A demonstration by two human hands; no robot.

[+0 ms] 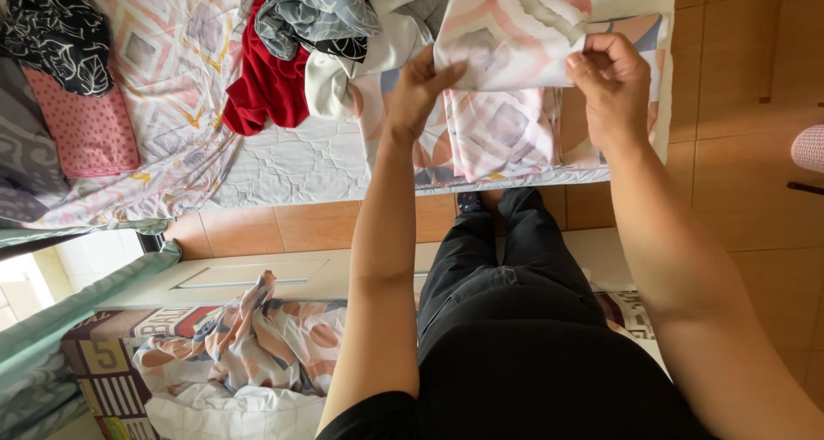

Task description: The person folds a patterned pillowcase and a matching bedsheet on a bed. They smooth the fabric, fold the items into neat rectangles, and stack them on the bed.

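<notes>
Folding in progress: left hand (422, 84) and right hand (611, 78) each pinch the pink-and-white geometric-print cloth (515, 28) over the bed (300, 161); aligning its edges seemingly follows.

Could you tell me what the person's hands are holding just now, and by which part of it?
Both hands hold a folded patterned cloth above the bed: left hand at its lower left corner, right hand at its lower right edge.

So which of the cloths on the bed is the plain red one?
The crumpled solid red cloth, lying on the quilted white mattress beside the grey leaf-print fabric. It alone has no pattern; the folded pink piece farther over is dotted.
</notes>
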